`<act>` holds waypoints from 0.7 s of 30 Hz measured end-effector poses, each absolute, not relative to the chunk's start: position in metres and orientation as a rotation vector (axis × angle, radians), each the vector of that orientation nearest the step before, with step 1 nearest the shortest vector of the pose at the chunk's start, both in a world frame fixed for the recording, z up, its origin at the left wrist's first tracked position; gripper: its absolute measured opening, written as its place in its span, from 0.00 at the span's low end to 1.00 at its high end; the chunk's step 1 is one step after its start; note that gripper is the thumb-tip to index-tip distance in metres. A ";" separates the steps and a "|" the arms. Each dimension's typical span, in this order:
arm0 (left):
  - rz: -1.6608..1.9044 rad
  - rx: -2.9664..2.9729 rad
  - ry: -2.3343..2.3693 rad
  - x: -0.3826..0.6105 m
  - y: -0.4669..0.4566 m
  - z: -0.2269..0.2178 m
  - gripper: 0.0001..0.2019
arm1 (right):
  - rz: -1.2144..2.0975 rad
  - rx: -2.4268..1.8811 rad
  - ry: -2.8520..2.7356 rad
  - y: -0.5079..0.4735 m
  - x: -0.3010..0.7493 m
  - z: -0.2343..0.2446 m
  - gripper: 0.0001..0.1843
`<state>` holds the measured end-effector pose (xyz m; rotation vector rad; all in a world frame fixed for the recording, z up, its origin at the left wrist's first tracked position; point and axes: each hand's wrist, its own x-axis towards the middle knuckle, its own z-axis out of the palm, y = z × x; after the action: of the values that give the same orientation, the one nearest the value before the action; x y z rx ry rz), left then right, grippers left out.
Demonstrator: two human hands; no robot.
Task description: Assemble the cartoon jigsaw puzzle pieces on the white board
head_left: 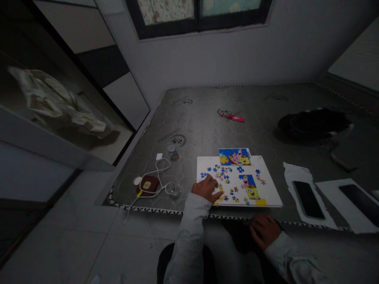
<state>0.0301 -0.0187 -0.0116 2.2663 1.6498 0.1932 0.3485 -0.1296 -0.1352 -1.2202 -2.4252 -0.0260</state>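
My left hand [206, 188] reaches over the left part of a white board [271, 194], thumb and fingers apart, with nothing visible between them. Loose jigsaw pieces [222, 171] lie around its fingertips. Right of the middle, a partly joined cartoon jigsaw section [251, 187] rests on the board. A picture card [235, 157] with the same cartoon figures overlaps the board's far edge. Near the front edge of the mattress, my right hand [265, 230] rests low by my knee, fingers loosely spread and holding nothing that I can see.
To the left are a small jar [173, 152], a dark red box [148, 185], a white cable with a charger [159, 156] and a clear round container [173, 189]. Phones [308, 199] lie on white paper at right. Farther back are a red packet [232, 116] and a black bag-like object [315, 125].
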 end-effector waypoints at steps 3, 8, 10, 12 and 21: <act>0.195 2.296 1.589 0.030 -0.017 -0.013 0.21 | -0.027 -1.231 -2.419 -0.130 0.347 -0.136 0.13; 0.139 2.341 1.422 0.029 -0.014 -0.018 0.17 | -0.026 -1.249 -2.426 -0.131 0.345 -0.133 0.14; 0.114 2.339 1.402 0.029 -0.012 -0.019 0.16 | -0.025 -1.240 -2.439 -0.130 0.345 -0.131 0.14; 0.095 2.334 1.404 0.029 -0.011 -0.018 0.15 | -0.028 -1.230 -2.448 -0.129 0.347 -0.131 0.14; 0.086 2.305 1.521 0.033 -0.011 -0.013 0.13 | -0.036 -1.215 -2.477 -0.127 0.350 -0.132 0.11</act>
<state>0.0334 -0.0113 -0.0128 2.3046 1.5213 0.0858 0.3502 -0.1267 -0.1320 -1.2148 -2.4768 -0.0357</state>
